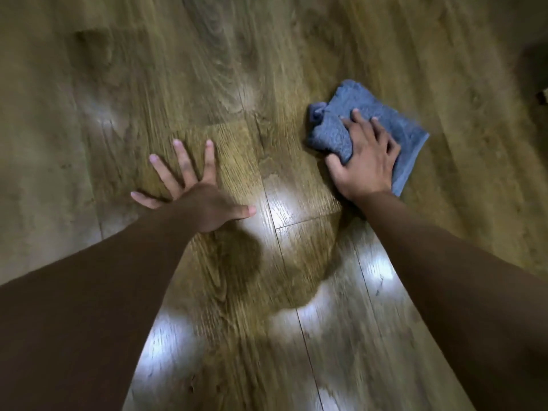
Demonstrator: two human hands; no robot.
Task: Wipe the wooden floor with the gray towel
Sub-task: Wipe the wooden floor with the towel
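1. Right hand lies on top of the gray towel, pressing it to the wooden floor. Fingers are spread across the cloth; the thumb curls round a bunched fold at the towel's near left edge, so the hand grips the fabric there.
2. The towel sits right of centre, crumpled and folded over itself (not laid flat). Its near right corner pokes out past the wrist; the part under the palm is hidden, so how much cloth meets the floor cannot be told.
3. Left hand is planted flat on the bare floor, well apart from the towel. Fingers straight and splayed, thumb pointing toward the right hand; it holds nothing.
4. Both forearms run in from the bottom corners and are cut off by the frame edges; they appear very dark, and whether they are sleeved cannot be made out.
5. The floor shows plank seams and grain near the hands. Bright white glare patches lie between and below the arms, washing out the surface there. Motion blur smears the grain toward the edges.
6. At the far right edge, a dark shape is cut off and too dim to identify.
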